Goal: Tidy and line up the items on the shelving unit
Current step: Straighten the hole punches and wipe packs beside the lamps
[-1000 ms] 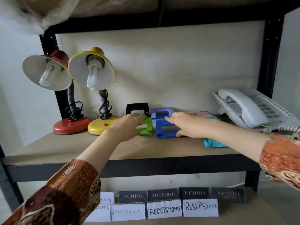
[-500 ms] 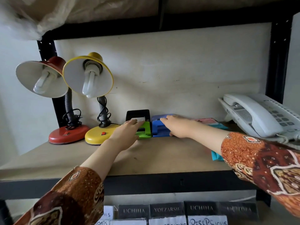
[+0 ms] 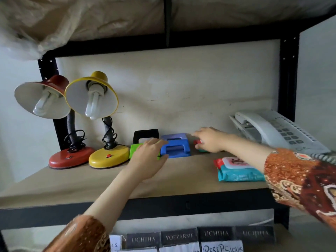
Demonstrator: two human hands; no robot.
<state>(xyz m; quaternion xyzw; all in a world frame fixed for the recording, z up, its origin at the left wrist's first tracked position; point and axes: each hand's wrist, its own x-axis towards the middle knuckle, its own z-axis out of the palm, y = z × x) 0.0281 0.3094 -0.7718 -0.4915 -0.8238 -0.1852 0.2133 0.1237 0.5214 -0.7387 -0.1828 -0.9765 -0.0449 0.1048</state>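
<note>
On the brown shelf board, four hole punches sit near the back wall: a black one, a green one, a dark blue one and a pale purple one behind it. My left hand lies over the green punch, fingers curled round its right end. To the right, my right hand grips a small red and teal item, mostly hidden under the fingers. A red lamp and a yellow lamp stand side by side at the left.
A white telephone sits at the back right beside the black upright post. A teal and red wipes pack lies near the front right edge. Name cards stand on the shelf below. A plastic sheet sags overhead.
My right hand left the dark blue punch and moved right onto the small red and teal item. My left hand stayed on the green punch. The view moved closer.
</note>
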